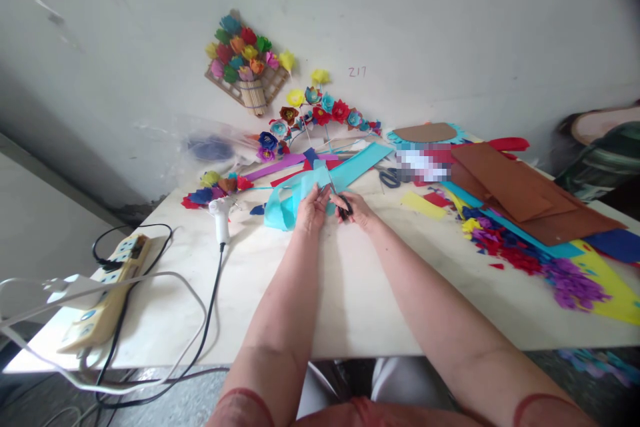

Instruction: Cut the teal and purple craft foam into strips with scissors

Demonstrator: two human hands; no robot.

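My right hand (356,209) is closed round the black handles of a pair of scissors (345,208). Their blades point up and to the left, against turquoise crepe paper (316,181). With fingers closed on that paper, my left hand (312,208) sits just left of the scissors. A looped length of the same paper (281,208) lies on the table left of my left hand, and a flat turquoise strip (364,163) runs off to the upper right. Exactly where the blades meet the paper is hard to make out.
A white glue gun (219,220) stands on the left, its cord leading toward a power strip (113,293). Another pair of scissors (390,178) lies behind my right hand. Brown sheets (530,193) and cut paper pieces (520,259) cover the right side. Paper flowers (320,110) line the wall.
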